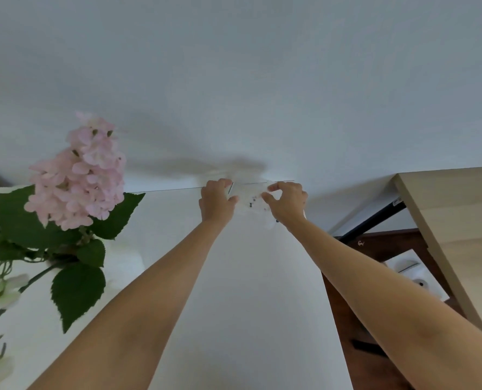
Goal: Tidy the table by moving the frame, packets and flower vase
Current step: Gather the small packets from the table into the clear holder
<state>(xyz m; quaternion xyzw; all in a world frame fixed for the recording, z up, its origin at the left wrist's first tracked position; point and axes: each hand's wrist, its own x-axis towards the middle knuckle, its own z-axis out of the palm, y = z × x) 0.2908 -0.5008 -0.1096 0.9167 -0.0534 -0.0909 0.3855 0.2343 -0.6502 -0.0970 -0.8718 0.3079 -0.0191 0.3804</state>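
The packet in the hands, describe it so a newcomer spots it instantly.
Follow the white table to its far edge by the wall. There, the left hand and right hand grip a pale translucent plastic packet with small dark specks, far right of the pink flower cluster.

Pink blossoms (pixel 79 175) with dark green leaves (pixel 76 291); white table (pixel 234 305); white packet (pixel 251 197) with dark specks.

Both hands' grip on white packet (pixel 252 198), pink flowers (pixel 79 175) left
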